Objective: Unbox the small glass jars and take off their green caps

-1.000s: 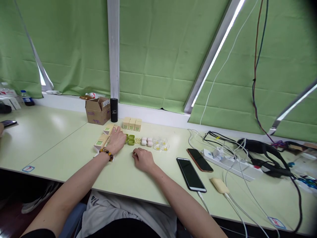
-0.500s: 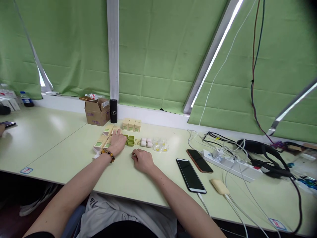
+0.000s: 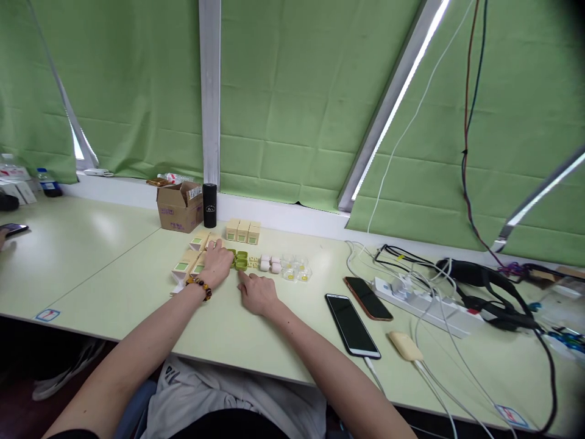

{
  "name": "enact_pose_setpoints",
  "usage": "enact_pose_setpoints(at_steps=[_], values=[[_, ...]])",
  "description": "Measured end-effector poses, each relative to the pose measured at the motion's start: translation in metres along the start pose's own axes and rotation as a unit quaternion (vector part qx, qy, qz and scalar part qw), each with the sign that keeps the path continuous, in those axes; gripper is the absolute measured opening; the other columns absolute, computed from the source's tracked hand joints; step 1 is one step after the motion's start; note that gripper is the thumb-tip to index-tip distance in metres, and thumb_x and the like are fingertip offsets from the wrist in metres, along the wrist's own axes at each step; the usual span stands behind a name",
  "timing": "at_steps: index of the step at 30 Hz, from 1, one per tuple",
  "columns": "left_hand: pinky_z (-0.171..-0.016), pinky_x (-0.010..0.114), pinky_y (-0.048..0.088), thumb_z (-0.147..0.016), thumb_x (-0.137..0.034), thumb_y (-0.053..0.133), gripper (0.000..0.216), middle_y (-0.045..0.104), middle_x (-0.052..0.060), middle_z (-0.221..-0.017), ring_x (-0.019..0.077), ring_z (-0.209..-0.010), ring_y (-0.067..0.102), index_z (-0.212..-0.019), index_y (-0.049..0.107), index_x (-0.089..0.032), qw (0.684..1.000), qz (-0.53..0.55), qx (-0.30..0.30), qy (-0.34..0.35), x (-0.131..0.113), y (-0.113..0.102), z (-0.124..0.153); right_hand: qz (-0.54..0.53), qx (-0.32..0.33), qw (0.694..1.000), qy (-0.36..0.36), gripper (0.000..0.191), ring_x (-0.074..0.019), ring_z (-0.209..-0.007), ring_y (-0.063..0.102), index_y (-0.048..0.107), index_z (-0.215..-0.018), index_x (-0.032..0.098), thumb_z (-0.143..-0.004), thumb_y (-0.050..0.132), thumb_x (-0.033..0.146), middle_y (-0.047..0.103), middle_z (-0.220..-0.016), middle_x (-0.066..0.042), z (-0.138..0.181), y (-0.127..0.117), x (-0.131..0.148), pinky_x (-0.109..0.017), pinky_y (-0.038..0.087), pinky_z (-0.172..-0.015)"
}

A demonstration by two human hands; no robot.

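Observation:
My left hand (image 3: 215, 263), with a bead bracelet on the wrist, rests palm down over flat cream cartons with green labels (image 3: 184, 266), fingers lying flat. My right hand (image 3: 256, 291) lies on the pale green table (image 3: 109, 268), its index finger stretched toward the green earbud cases (image 3: 241, 260). Beyond these lie pale pink cases (image 3: 270, 263) and clear plastic pieces with yellow bits (image 3: 297, 269). Three small cream boxes (image 3: 243, 231) stand in a row behind.
A cardboard box (image 3: 180, 206) and a black cylinder (image 3: 209, 205) stand at the window sill. To the right lie two phones (image 3: 351, 322), a cream power bank (image 3: 405, 345), a white power strip (image 3: 420, 299) with tangled cables, and a black headset (image 3: 489, 283).
My right hand has slid forward and to the left, its index finger now extended toward the green cases. The left hand has stayed put.

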State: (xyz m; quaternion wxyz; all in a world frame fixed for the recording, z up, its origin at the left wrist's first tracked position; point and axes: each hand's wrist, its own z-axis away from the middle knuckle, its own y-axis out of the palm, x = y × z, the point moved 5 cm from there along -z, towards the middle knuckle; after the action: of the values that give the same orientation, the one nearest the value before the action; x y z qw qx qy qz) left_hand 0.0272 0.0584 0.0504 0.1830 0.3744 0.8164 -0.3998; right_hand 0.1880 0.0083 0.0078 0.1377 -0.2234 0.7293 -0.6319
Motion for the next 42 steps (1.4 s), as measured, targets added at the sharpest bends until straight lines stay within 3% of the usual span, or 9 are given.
enact_pose_setpoints(at_steps=[10, 18, 23, 26, 31, 35, 39, 42], values=[[-0.109, 0.057, 0.021, -0.084, -0.025, 0.067, 0.039, 0.061, 0.018, -0.057, 0.043, -0.115, 0.05, -0.048, 0.052, -0.022, 0.987, -0.147, 0.068, -0.001, 0.0, 0.005, 0.0, 0.018, 0.01, 1.0, -0.006, 0.051, -0.0319, -0.1, 0.073, 0.043, -0.154, 0.024, -0.105, 0.037, 0.039, 0.073, -0.119, -0.015, -0.001, -0.001, 0.002, -0.043, 0.05, -0.082], [-0.101, 0.052, 0.027, -0.085, -0.006, 0.057, 0.026, 0.072, 0.022, -0.077, 0.0397, -0.113, 0.052, -0.065, 0.07, -0.016, 0.941, -0.314, 0.128, 0.008, -0.011, 0.004, 0.003, 0.021, 0.013, 1.0, -0.006, 0.051, -0.0329, -0.1, 0.073, 0.043, -0.153, 0.024, -0.105, 0.036, 0.038, 0.073, -0.119, -0.015, -0.002, -0.002, 0.003, -0.044, 0.05, -0.081], [-0.096, 0.053, 0.029, -0.084, -0.005, 0.054, 0.026, 0.074, 0.023, -0.084, 0.0397, -0.111, 0.051, -0.074, 0.075, -0.016, 0.919, -0.368, 0.142, 0.023, -0.019, -0.001, 0.004, 0.01, -0.001, 1.0, -0.003, 0.036, -0.0291, -0.095, 0.072, 0.056, -0.133, 0.025, -0.105, 0.039, 0.039, 0.073, -0.114, -0.011, 0.002, -0.003, 0.002, -0.039, 0.047, -0.078], [-0.093, 0.053, 0.031, -0.085, -0.009, 0.055, 0.022, 0.074, 0.022, -0.088, 0.0403, -0.11, 0.05, -0.081, 0.075, -0.016, 0.918, -0.376, 0.118, 0.044, -0.026, -0.01, 0.002, 0.0, -0.009, 1.0, -0.009, 0.027, -0.0262, -0.094, 0.071, 0.061, -0.119, 0.025, -0.105, 0.042, 0.037, 0.073, -0.113, -0.008, 0.005, -0.004, 0.002, -0.036, 0.044, -0.077], [-0.096, 0.057, 0.029, -0.093, -0.015, 0.052, 0.026, 0.075, 0.018, -0.103, 0.0392, -0.119, 0.046, -0.101, 0.075, -0.02, 0.952, -0.294, -0.015, 0.085, -0.044, -0.038, -0.006, -0.012, -0.016, 1.0, -0.019, 0.022, -0.0237, -0.097, 0.07, 0.062, -0.115, 0.025, -0.104, 0.045, 0.035, 0.072, -0.112, -0.007, 0.012, -0.006, 0.0, -0.032, 0.041, -0.074], [-0.101, 0.059, 0.026, -0.097, -0.016, 0.047, 0.03, 0.076, 0.014, -0.112, 0.0378, -0.124, 0.043, -0.11, 0.074, -0.022, 0.959, -0.251, -0.088, 0.098, -0.056, -0.059, -0.012, -0.014, -0.019, 0.999, -0.027, 0.022, -0.0235, -0.098, 0.069, 0.063, -0.115, 0.025, -0.104, 0.046, 0.034, 0.072, -0.111, -0.007, 0.015, -0.006, -0.001, -0.032, 0.039, -0.072], [-0.1, 0.058, 0.028, -0.098, -0.019, 0.047, 0.03, 0.076, 0.013, -0.113, 0.0373, -0.121, 0.044, -0.113, 0.074, -0.021, 0.959, -0.247, -0.092, 0.103, -0.062, -0.062, -0.02, -0.02, -0.017, 0.999, -0.03, 0.023, -0.0234, -0.097, 0.068, 0.063, -0.117, 0.026, -0.103, 0.046, 0.034, 0.071, -0.111, -0.007, 0.015, -0.005, -0.002, -0.032, 0.039, -0.072], [-0.1, 0.057, 0.029, -0.097, -0.016, 0.046, 0.033, 0.075, 0.016, -0.109, 0.0373, -0.123, 0.043, -0.114, 0.073, -0.019, 0.958, -0.262, -0.048, 0.111, -0.058, -0.045, -0.031, -0.019, -0.02, 0.999, -0.03, 0.023, -0.0234, -0.097, 0.068, 0.063, -0.117, 0.026, -0.103, 0.047, 0.034, 0.071, -0.109, -0.006, 0.014, -0.005, -0.002, -0.032, 0.039, -0.072]])
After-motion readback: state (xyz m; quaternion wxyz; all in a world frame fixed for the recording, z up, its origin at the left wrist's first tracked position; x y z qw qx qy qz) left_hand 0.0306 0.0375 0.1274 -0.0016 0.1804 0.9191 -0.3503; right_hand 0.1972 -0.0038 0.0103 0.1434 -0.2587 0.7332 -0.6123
